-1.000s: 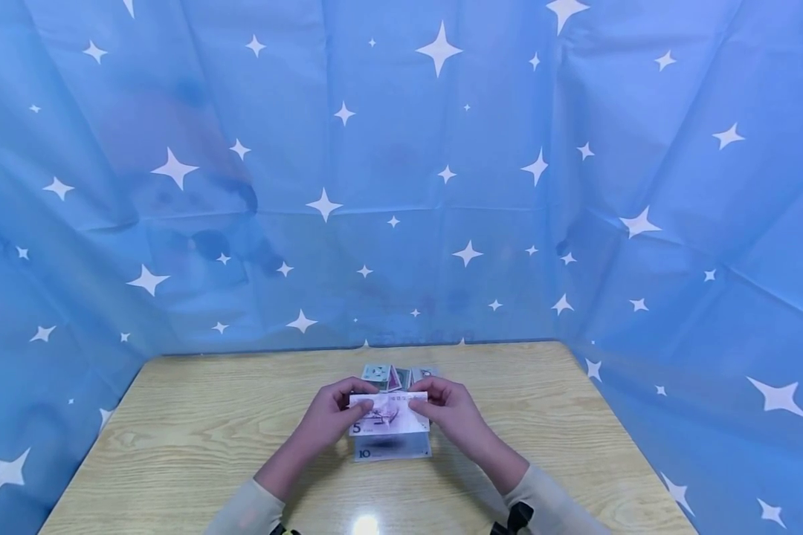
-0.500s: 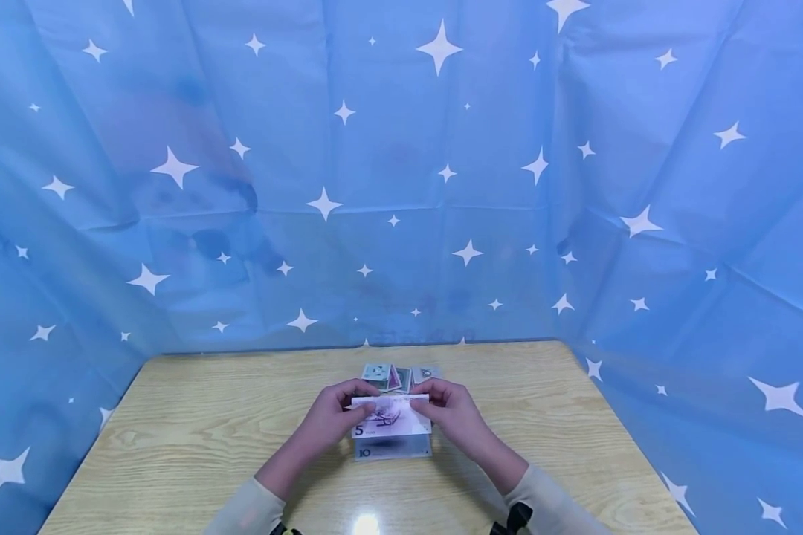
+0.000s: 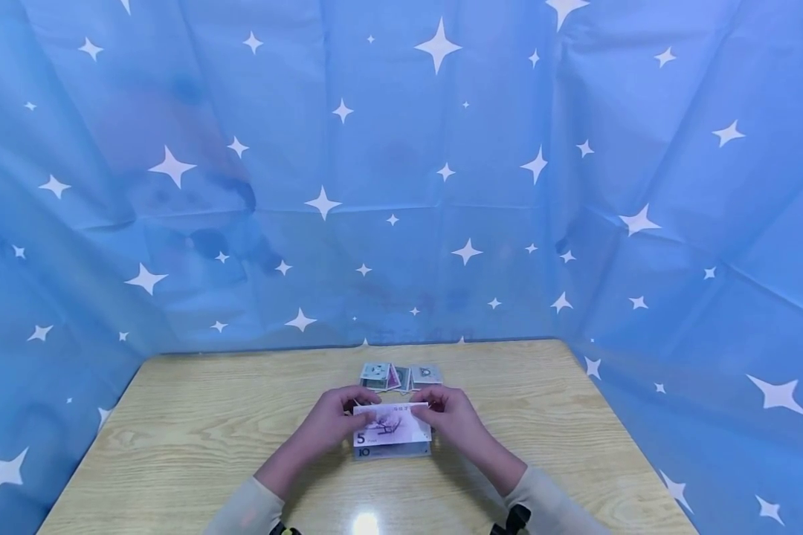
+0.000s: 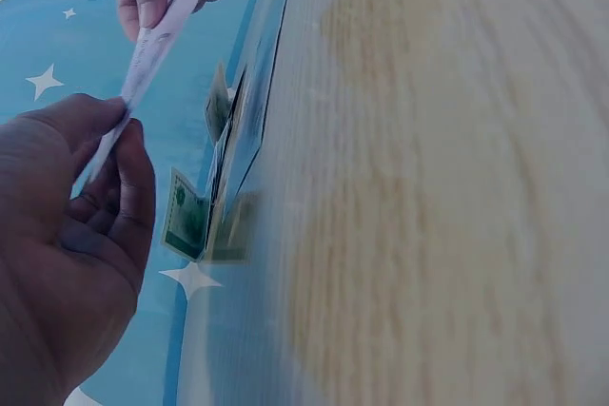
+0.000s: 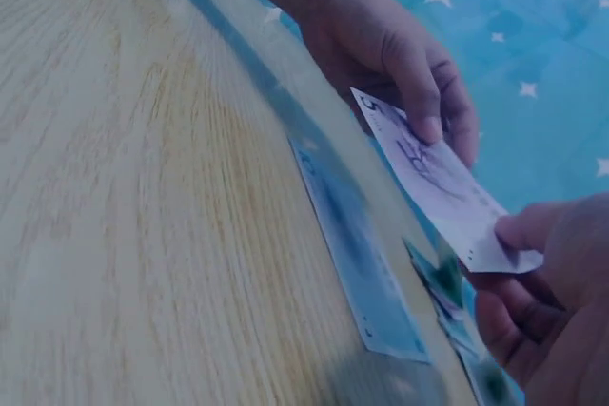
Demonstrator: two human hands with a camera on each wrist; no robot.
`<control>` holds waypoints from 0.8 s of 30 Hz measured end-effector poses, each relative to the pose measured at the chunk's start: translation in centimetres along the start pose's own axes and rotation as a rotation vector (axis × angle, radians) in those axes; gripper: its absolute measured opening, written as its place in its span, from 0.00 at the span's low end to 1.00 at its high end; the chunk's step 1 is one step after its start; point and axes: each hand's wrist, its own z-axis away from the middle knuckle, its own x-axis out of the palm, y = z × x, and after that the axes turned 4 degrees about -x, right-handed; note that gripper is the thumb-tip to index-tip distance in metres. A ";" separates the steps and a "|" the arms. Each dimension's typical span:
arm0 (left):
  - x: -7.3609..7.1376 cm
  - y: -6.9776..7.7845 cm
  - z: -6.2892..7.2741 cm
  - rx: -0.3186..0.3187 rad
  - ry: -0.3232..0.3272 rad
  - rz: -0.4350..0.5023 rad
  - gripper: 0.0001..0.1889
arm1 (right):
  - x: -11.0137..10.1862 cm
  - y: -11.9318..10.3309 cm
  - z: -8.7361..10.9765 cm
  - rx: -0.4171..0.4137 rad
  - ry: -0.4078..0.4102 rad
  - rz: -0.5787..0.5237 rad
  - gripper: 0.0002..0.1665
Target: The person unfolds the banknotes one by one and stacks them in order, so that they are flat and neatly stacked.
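Observation:
A purple banknote marked 5 is held level above the table between both hands. My left hand pinches its left end, thumb on top and fingers beneath. The right hand pinches the other end the same way, as the right wrist view also shows. Below it a bluish banknote marked 10 lies flat on the table, partly covered from above in the head view. Just beyond the hands is a row of folded banknotes; a green one sticks up in the left wrist view.
The light wood-grain table has rounded far corners. A blue curtain with white stars hangs behind it and along both sides. Light glares off the tabletop near its front.
Both hands have moved slightly toward the person with the 5 banknote, which now covers more of the 10 banknote. More of the folded banknotes behind shows.

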 end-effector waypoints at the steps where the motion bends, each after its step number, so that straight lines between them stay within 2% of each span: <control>1: 0.0 -0.1 0.0 0.000 -0.007 -0.011 0.12 | 0.0 0.1 0.0 0.002 -0.003 0.012 0.04; 6: 0.0 -0.3 0.0 0.006 -0.043 -0.042 0.11 | 0.1 0.8 -0.1 0.007 -0.016 0.053 0.06; 9: 0.1 -0.4 -0.1 0.008 -0.057 -0.065 0.11 | 0.3 1.1 -0.2 -0.017 -0.023 0.071 0.06; 18: 0.3 -0.6 -0.6 -0.022 -0.092 -0.203 0.09 | 0.6 2.1 -0.2 -0.057 -0.059 0.099 0.07; 24: 0.5 -0.4 -0.7 -0.028 -0.103 -0.260 0.09 | 0.8 2.5 -0.5 -0.080 -0.074 0.135 0.06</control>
